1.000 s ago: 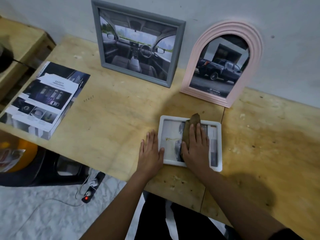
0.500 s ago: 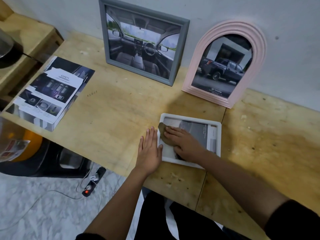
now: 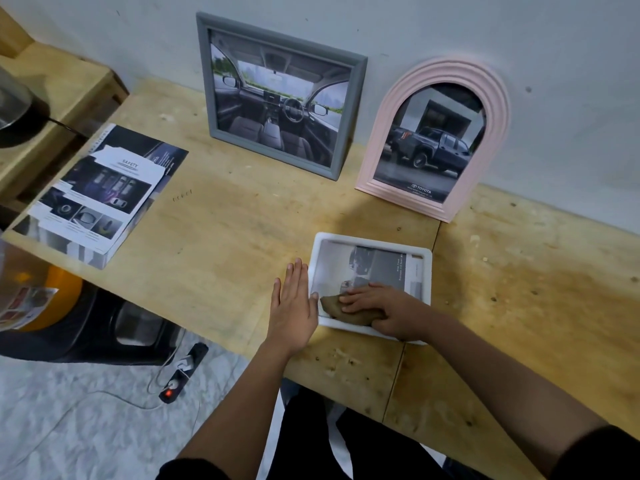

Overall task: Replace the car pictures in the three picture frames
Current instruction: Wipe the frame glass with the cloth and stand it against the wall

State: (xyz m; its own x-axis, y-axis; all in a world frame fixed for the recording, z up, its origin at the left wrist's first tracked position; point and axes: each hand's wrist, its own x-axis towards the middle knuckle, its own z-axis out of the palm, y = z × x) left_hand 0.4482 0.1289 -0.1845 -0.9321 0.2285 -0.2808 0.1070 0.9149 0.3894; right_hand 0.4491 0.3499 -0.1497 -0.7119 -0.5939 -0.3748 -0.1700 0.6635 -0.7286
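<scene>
A white picture frame (image 3: 424, 258) lies flat near the table's front edge with a car picture inside. My right hand (image 3: 382, 311) presses a brown cloth (image 3: 341, 311) onto the frame's near left corner. My left hand (image 3: 292, 304) lies flat on the table against the frame's left side, fingers together, holding nothing. A grey frame (image 3: 349, 109) with a car-interior picture leans on the wall behind. To its right stands a pink arched frame (image 3: 384, 133) showing a dark pickup truck.
A stack of car brochures (image 3: 100, 195) lies at the table's left end. The wooden table (image 3: 225, 237) has a seam right of the white frame. Below left are a black and orange object (image 3: 69, 313) and a power strip (image 3: 183, 372) on the floor.
My right hand has slid the cloth from the frame's middle to its left side, then down to the near left corner. My left hand stayed beside the frame.
</scene>
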